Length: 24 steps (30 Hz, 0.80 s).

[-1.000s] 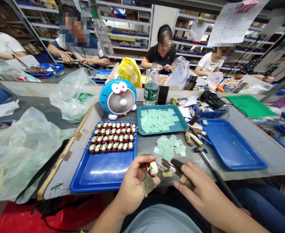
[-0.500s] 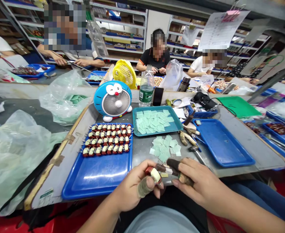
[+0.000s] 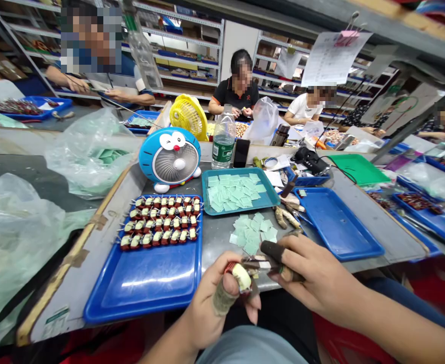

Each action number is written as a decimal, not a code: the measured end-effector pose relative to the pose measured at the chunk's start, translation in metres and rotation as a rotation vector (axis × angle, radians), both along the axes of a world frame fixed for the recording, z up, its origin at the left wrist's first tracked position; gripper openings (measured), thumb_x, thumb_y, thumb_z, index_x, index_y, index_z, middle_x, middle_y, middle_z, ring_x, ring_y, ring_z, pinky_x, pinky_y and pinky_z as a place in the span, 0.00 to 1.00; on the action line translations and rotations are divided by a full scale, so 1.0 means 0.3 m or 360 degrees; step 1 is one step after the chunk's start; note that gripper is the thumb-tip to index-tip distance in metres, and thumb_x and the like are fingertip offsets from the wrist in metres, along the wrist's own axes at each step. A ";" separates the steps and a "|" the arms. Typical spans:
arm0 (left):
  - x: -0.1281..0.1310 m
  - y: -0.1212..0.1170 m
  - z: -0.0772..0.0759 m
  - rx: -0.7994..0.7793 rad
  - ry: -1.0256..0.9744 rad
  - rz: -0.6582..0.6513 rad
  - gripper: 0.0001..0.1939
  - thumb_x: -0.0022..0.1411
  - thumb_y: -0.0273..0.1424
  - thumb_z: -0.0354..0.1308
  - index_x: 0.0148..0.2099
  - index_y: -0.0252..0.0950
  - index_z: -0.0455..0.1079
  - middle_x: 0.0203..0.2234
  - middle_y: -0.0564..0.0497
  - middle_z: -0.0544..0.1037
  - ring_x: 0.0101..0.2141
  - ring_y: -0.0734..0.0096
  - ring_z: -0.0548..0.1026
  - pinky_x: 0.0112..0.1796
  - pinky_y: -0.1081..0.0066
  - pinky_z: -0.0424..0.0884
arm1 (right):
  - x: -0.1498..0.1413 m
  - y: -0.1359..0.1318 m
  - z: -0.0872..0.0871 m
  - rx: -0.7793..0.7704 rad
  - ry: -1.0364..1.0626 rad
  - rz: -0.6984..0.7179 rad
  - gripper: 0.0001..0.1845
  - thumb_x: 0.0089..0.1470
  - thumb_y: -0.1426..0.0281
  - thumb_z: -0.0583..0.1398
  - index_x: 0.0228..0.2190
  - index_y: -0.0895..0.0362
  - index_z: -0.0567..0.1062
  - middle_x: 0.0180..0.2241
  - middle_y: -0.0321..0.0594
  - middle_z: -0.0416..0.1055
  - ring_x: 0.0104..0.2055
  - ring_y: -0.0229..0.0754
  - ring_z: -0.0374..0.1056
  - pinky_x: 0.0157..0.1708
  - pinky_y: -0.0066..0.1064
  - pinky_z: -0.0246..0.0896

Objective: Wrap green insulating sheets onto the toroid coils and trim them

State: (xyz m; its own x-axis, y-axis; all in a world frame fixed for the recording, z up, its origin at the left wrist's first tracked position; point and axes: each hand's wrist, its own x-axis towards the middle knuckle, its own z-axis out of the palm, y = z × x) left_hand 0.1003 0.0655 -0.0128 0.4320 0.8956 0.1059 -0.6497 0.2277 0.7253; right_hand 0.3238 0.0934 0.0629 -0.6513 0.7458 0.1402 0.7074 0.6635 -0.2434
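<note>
My left hand is closed on a coil with red windings and a pale yellow face; its thumb wears a cloth cover. My right hand grips a dark metal hand tool, its kind partly hidden by the fingers. The tool's end reaches to the coil's upper right side. Dark covers wrap some right fingers. Just beyond the hands lies a loose pile of pale green square sheets. At left, a blue tray holds rows of similar coils.
A teal tray of green squares stands behind the pile. A blue tray and pliers lie at right. Farther back are a blue cartoon fan, a water bottle and a phone. Several people work across the bench.
The view has shifted slightly, moving the trays leftward in the picture. Both hands keep their holds, with the tool still against the coil; my left fingers have shifted slightly.
</note>
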 end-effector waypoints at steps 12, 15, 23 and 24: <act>-0.019 -0.011 -0.015 -0.0095 0.0078 -0.0181 0.30 0.60 0.59 0.57 0.44 0.34 0.67 0.22 0.50 0.75 0.18 0.80 0.67 0.18 0.82 0.61 | -0.017 0.011 -0.022 0.0054 -0.0089 0.0144 0.06 0.56 0.78 0.56 0.33 0.55 0.67 0.33 0.42 0.66 0.34 0.45 0.60 0.32 0.35 0.58; -0.013 -0.014 -0.019 -0.0132 -0.0006 -0.0149 0.30 0.60 0.59 0.57 0.43 0.35 0.66 0.21 0.51 0.73 0.17 0.81 0.65 0.17 0.84 0.59 | -0.024 0.003 -0.043 0.0281 -0.0137 0.0084 0.08 0.53 0.80 0.55 0.33 0.55 0.66 0.34 0.43 0.66 0.33 0.46 0.57 0.32 0.37 0.56; -0.058 -0.017 -0.035 0.0015 0.0220 -0.0075 0.28 0.62 0.54 0.59 0.47 0.34 0.69 0.25 0.51 0.72 0.22 0.78 0.70 0.20 0.83 0.63 | -0.061 -0.030 -0.092 -0.0135 -0.0041 -0.0015 0.07 0.58 0.77 0.57 0.32 0.54 0.63 0.33 0.39 0.65 0.34 0.44 0.59 0.33 0.36 0.56; -0.062 -0.018 -0.035 0.0036 0.0191 -0.0048 0.27 0.62 0.54 0.59 0.48 0.35 0.69 0.25 0.51 0.73 0.23 0.78 0.70 0.22 0.82 0.64 | -0.059 -0.033 -0.099 -0.0103 -0.0008 -0.0031 0.06 0.59 0.76 0.57 0.33 0.54 0.64 0.35 0.41 0.66 0.36 0.46 0.60 0.34 0.38 0.58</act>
